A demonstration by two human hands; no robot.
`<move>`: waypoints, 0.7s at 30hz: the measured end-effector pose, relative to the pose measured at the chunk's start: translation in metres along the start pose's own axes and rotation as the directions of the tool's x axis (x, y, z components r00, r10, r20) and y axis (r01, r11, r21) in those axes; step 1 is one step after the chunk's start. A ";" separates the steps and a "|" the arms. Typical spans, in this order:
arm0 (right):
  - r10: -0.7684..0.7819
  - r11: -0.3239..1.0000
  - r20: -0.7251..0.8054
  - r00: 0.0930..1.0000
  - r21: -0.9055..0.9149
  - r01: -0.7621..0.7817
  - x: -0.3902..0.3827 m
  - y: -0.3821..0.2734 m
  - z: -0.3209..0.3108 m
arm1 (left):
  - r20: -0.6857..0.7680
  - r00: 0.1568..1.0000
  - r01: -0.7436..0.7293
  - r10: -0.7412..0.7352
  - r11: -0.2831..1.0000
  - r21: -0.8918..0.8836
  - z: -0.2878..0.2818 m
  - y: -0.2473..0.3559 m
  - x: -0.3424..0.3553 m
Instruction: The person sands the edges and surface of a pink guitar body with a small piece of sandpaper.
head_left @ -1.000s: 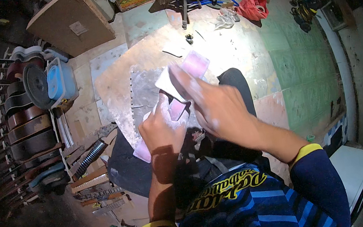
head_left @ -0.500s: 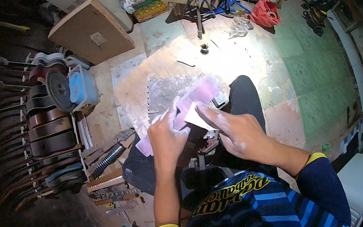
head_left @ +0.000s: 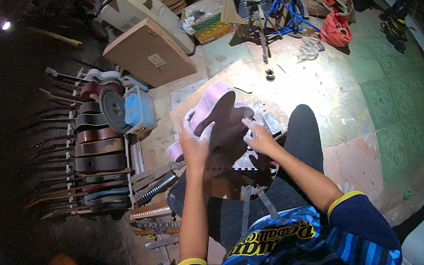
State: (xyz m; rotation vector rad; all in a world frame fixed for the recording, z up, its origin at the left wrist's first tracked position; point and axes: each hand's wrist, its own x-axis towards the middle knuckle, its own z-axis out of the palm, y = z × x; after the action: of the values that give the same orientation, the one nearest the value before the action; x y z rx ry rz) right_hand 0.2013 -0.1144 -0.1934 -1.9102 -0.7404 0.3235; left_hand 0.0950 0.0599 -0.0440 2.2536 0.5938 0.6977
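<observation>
A small guitar body (head_left: 221, 123) with dusty pink sides and a dark, shadowed face is tilted above my lap. My left hand (head_left: 194, 140) grips it at its left side, thumb over the edge and fingers around the pink side. White dust coats both hands. At the body's right edge is my right hand (head_left: 259, 138), index finger stretched toward the rim and the other fingers curled in. Whatever those curled fingers may hold is hidden. Beside this hand lies a small grey rectangular block (head_left: 271, 123). Underneath is a dusty grey mat (head_left: 246, 161) with a toothed edge.
Several guitars (head_left: 97, 147) hang in a row at left, beside a tub with a blue container (head_left: 135, 108). A brown board (head_left: 149, 52) leans at the back. Blue hose (head_left: 282, 11), a red bag (head_left: 335, 28) and a patterned basket (head_left: 207, 22) stand farther off.
The guitar body has turned so its dark face shows rather than just its pink side. My right hand has drawn back from that side, and the white sheet it held is out of sight.
</observation>
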 end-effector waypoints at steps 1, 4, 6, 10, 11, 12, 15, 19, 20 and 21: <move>-0.079 0.996 -0.130 0.988 -0.056 0.073 0.005 0.002 -0.003 | -0.048 0.999 -0.010 0.010 1.000 0.007 0.011 0.000 0.002; -0.145 0.988 -0.342 0.928 -0.010 0.151 0.013 -0.065 -0.024 | -0.151 0.988 0.046 -0.037 0.998 0.051 0.017 -0.006 -0.009; -0.288 0.957 -0.387 0.876 -0.083 0.278 0.019 -0.108 -0.041 | -0.231 0.973 0.040 -0.002 0.986 0.162 0.025 -0.004 -0.011; -0.514 0.808 -0.142 0.846 -0.410 0.422 0.046 -0.153 -0.051 | -0.131 0.991 0.100 -0.033 0.835 0.541 0.014 0.009 -0.019; -0.528 0.743 -0.049 0.848 -0.510 0.434 0.051 -0.160 -0.050 | -0.080 0.994 0.106 -0.071 0.754 0.649 0.008 0.010 -0.022; -0.521 0.719 -0.029 0.853 -0.553 0.421 0.055 -0.163 -0.043 | -0.047 0.989 0.128 -0.137 0.669 0.732 0.005 -0.005 -0.027; -0.517 0.591 0.067 0.854 -0.694 0.412 0.054 -0.170 -0.038 | 0.092 0.996 -0.074 -0.019 0.447 0.891 -0.020 -0.022 -0.038; -0.548 0.585 0.153 0.822 -0.633 0.507 0.050 -0.170 -0.030 | -0.001 1.000 0.017 -0.029 0.572 0.820 -0.050 -0.030 -0.043; -0.601 0.654 0.094 0.794 -0.513 0.556 0.051 -0.171 -0.032 | -0.024 0.997 0.074 -0.078 0.744 0.664 -0.055 -0.030 -0.042; -0.590 0.727 0.098 0.801 -0.367 0.580 0.053 -0.167 -0.039 | -0.044 0.998 0.068 -0.052 0.786 0.615 -0.056 -0.034 -0.043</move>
State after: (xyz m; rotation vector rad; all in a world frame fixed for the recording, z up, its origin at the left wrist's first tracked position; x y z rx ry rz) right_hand 0.2040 -0.0608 -0.0224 -1.9023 -1.4256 -0.2700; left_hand 0.0204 0.0832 -0.0475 2.8106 1.0219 0.5454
